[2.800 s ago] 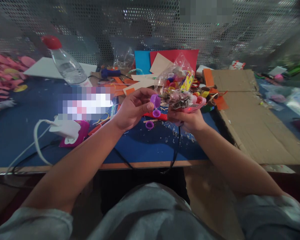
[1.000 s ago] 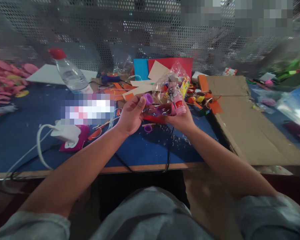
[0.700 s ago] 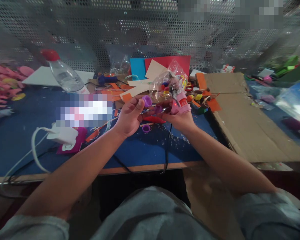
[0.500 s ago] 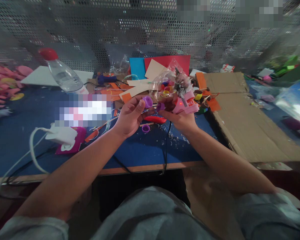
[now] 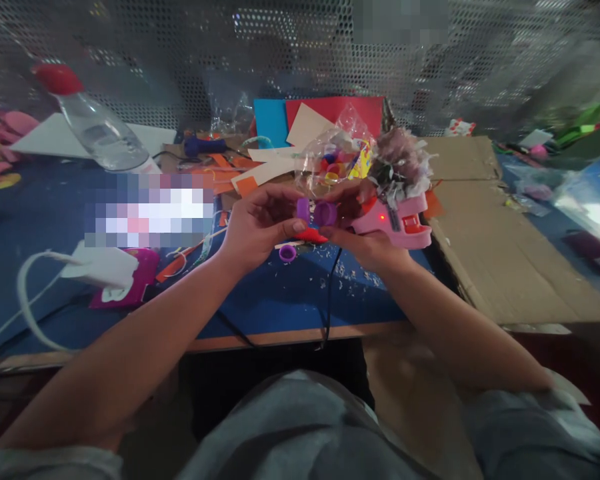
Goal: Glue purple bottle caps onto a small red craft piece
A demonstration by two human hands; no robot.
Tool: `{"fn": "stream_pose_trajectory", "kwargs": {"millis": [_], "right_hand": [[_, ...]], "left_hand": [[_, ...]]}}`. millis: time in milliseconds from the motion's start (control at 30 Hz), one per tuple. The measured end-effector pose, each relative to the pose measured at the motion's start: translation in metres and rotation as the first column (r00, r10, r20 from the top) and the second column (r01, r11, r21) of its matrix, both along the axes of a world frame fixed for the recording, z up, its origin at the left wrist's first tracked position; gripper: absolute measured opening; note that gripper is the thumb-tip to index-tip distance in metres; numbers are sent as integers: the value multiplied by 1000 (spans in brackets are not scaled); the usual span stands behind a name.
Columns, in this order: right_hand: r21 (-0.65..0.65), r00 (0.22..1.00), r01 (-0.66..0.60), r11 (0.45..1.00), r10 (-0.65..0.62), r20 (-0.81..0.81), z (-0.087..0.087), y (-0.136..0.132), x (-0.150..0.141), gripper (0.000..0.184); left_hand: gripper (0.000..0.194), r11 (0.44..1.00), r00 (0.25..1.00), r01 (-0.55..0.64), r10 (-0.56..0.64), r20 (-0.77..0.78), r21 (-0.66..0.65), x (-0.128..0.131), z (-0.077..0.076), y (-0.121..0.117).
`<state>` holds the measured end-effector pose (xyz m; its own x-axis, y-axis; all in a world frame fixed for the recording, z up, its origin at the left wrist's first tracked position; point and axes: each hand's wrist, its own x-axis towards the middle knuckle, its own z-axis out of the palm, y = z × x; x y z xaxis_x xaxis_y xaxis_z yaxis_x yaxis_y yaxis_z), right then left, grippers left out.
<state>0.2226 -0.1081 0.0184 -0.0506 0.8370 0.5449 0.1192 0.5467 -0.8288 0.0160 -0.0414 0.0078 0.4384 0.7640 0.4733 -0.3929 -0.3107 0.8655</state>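
Purple cup pinched in left hand mid-frame, second cup beside it pinched in right hand, gun gripped too; looks like fit-up, rims probably need squaring.

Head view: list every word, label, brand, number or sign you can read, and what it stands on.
None can be read.
Bottle label: only an edge shows, too blurred to read.
Yellow packet: markings too small to read.
Purple box at the right: white mark, too blurred.
Pink tool: no lettering can be made out.
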Motion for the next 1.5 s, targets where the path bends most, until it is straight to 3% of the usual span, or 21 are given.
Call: {"fn": "stream_pose_trajectory", "kwargs": {"millis": [200,567,867,1500], "right_hand": [[21,999,4,1000,-3,-54,-1,-3,1,47],[-163,995,97,982,-91,47,7,-7,1,64],[-68,994,99,993,-101,-31,-10,-7,5,65],[-64,996,89,994,-88,13,-6,-9,4,62]], "left_hand": [[56,1000,1000,-14,14,-14,27,0,2,-5],[45,999,1000,25,-26,-13,-48,-1,18,-19],[48,998,999,31,-33,-40,-49,-1,20,-21],[45,994,999,51,-52,-8,-91,0,22,-22]]}}
